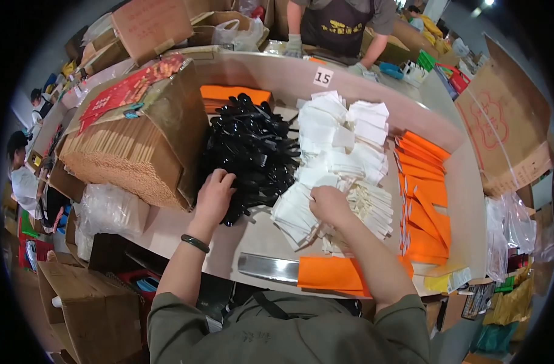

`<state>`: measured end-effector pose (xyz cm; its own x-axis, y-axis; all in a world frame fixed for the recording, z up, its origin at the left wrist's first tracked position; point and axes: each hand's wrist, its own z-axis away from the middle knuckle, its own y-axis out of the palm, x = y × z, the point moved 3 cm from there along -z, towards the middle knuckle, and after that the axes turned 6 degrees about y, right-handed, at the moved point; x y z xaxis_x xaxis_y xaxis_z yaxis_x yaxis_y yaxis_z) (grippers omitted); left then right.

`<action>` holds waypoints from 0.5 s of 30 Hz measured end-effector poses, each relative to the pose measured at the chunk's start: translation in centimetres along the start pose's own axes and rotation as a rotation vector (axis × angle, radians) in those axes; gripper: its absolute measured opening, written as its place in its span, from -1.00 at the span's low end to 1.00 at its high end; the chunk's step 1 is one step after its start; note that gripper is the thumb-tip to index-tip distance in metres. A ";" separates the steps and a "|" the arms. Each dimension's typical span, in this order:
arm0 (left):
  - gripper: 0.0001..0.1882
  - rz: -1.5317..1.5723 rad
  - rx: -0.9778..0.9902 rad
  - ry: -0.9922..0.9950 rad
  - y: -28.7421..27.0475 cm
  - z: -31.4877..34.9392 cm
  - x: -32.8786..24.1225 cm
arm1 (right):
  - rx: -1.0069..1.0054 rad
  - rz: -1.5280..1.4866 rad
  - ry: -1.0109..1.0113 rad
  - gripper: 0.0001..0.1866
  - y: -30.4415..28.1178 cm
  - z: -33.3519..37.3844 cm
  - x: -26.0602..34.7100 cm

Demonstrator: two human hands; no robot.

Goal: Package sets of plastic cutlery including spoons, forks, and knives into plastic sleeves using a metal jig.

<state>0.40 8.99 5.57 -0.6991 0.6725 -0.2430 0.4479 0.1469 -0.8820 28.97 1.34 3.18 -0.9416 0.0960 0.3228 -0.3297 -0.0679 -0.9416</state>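
My left hand (215,195) is at the near left edge of a heap of black plastic spoons (249,139), its fingers curled down onto them. Those fingers look closed on a spoon, though the tips are partly hidden. To its right, my right hand (330,206) pinches at a spread pile of white paper napkins (325,130), thumb and fingers together at a napkin's edge. Just in front of me, an orange paper sleeve (331,274) lies over the right end of a shiny metal strip (268,267). A dark bangle circles my left wrist.
Left of the spoons stands a cardboard box (183,139) packed with thin wooden sticks (119,164). Orange sleeves (425,200) are piled at the right, and another orange stack (234,96) lies behind the spoons. Beyond the raised table rim, a gloved co-worker (340,27) stands at another surface.
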 end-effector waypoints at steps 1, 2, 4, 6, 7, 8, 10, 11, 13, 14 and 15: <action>-0.65 0.012 0.052 -0.018 0.1 0.2 0.0 | -0.004 0.003 0.022 -0.80 -0.3 0.6 0.4; -0.72 0.013 0.014 0.011 -0.1 0.2 0.1 | -0.004 0.006 0.046 -0.79 -0.6 1.0 0.6; -0.76 0.056 -0.029 0.028 -0.7 0.1 0.6 | -0.107 -0.015 0.037 -0.81 -2.5 1.8 1.1; -0.86 0.147 -0.142 0.060 -1.6 -0.1 0.8 | -0.302 -0.186 0.009 -0.83 -4.2 3.0 2.2; -0.85 0.167 -0.140 0.064 -1.7 -0.3 0.8 | -0.278 -0.186 0.011 -0.83 -5.0 4.1 3.4; -0.85 0.109 -0.167 0.120 -1.8 -0.5 0.7 | -0.166 -0.273 -0.013 -0.85 -5.5 5.1 5.1; -0.85 0.039 -0.248 0.238 -1.9 -1.4 -0.4 | -0.010 -0.300 -0.130 -0.88 -3.6 7.2 7.5; -0.85 0.018 -0.309 0.300 -2.2 -2.1 -1.3 | 0.028 -0.246 -0.235 -0.89 -2.1 8.3 8.8; -0.84 0.038 -0.362 0.329 -2.5 -2.5 -2.4 | 0.145 -0.185 -0.362 -0.91 1.4 10.4 10.2; -0.84 0.043 -0.404 0.316 -2.9 -2.9 -2.9 | 0.150 -0.169 -0.381 -0.91 2.8 11.0 9.9; -0.83 0.048 -0.446 0.304 -3.3 -3.2 -3.1 | 0.153 -0.153 -0.400 -0.92 3.8 11.2 9.7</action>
<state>2.89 8.73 10.58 -0.5093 0.8556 -0.0926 0.7146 0.3606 -0.5994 17.82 -9.12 3.76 -0.8237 -0.2730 0.4969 -0.4450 -0.2317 -0.8650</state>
